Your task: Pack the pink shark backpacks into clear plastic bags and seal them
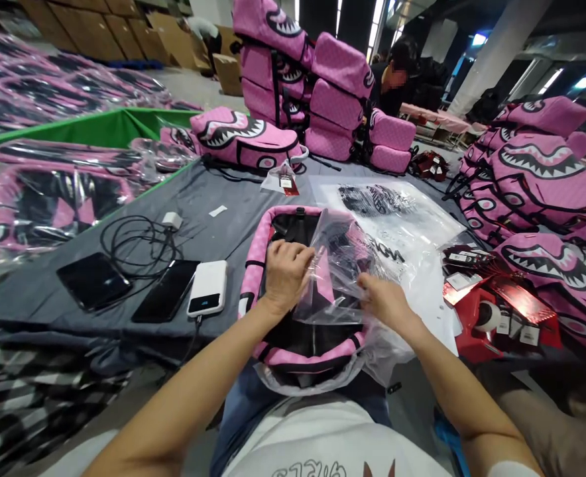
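Note:
A pink and black backpack [254, 278] lies in front of me with its black inner side up, at the table's near edge. Clear plastic bag [343, 265] film covers its middle and right part. My left hand [288, 275] has its fingers curled on the film's left edge, over the black panel. To the right, my right hand [385, 298] pinches a fold of the same film. More crumpled film hangs past the backpack's lower right rim.
Phones [94, 281], a white power bank [207, 288] and coiled cables lie left. Printed plastic bags [397, 212] spread behind the right hand. Red tags and a tape roll [486, 316] sit right. Stacked pink backpacks [333, 106] stand behind; a person [397, 73] is beyond them.

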`<state>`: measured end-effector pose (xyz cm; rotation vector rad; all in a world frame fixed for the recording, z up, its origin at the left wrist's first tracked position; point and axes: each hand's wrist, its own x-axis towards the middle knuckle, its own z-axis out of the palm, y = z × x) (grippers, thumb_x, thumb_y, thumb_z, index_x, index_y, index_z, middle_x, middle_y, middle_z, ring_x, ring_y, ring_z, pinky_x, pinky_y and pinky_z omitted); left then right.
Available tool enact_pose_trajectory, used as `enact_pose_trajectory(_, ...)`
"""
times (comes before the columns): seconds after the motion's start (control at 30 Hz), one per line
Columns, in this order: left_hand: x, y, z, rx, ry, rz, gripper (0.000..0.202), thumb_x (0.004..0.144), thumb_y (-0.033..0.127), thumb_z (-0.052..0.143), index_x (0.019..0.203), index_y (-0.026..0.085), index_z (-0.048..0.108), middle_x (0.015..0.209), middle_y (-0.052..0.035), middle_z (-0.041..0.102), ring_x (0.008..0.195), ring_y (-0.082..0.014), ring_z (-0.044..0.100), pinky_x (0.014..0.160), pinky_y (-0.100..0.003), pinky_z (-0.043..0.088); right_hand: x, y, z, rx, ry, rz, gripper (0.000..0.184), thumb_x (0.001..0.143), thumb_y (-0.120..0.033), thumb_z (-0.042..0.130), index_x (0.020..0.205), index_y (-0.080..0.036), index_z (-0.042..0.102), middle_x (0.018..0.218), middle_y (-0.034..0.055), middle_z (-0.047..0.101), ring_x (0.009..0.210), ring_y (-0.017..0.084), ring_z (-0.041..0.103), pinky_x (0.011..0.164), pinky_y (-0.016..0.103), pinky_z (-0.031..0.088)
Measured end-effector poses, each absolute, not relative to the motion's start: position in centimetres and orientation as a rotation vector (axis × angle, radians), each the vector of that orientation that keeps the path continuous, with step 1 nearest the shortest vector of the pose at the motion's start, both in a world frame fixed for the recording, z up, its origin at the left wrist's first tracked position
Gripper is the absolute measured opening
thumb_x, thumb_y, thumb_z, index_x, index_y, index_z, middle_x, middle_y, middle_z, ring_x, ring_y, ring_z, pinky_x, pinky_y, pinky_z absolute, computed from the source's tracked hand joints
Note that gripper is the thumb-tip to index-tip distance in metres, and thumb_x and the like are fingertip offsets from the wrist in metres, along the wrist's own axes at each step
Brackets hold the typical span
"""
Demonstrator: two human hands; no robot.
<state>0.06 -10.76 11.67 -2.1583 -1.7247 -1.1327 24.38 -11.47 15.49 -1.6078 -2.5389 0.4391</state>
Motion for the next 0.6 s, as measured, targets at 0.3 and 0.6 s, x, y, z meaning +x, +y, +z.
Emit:
enact_pose_trajectory(0.3, -5.3, -11.5, 10.1, -2.030, -1.899, -0.940, 0.031, 0.090, 0.014, 0.050, 0.113, 0.020, 0.069, 0.098, -0.0094, 0.067, 0.090, -0.0260, 0.063, 0.082, -0.037, 0.049, 38.3, -16.0, 13.5, -2.427, -2.096, 0.132, 0.013, 0.093, -0.016, 0.045, 0.096, -0.022, 0.057, 0.095, 0.0079, 0.071, 0.082, 0.021, 0.071, 0.058, 0.025, 0.039)
enact_pose_trajectory(0.6, -3.9, -7.9, 9.4, -2.234, -2.824, -1.705, 0.019, 0.078, 0.031, 0.065, 0.063, 0.019, 0.068, 0.060, -0.0022, 0.067, 0.056, -0.0189, 0.059, 0.057, -0.027, 0.042, 42.2, -13.9, 10.6, -1.362, -0.650, 1.361, 0.043, 0.063, -0.024, 0.090, 0.087, -0.021, 0.054, 0.089, 0.0044, 0.075, 0.087, 0.020, 0.076, 0.082, 0.032, 0.063)
